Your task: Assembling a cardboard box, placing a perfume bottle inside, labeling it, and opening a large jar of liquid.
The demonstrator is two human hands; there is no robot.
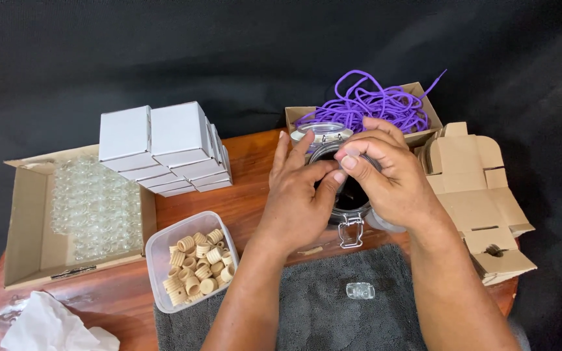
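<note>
The scene is being lit evenly from above and in front, with soft, diffuse light. Only faint shadows are being cast under the hands and beside the stack of white boxes (164,149). The black backdrop (99,52) is being left dim and nearly featureless. Mild glare is being thrown off the glass bottles (95,205) in the carton. Focus is being held across the whole frame; slight softness is being seen toward the corners.

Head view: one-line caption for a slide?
Both hands, left and right, work over an open clip-top glass jar beside a tub of corks on a wooden table.
</note>
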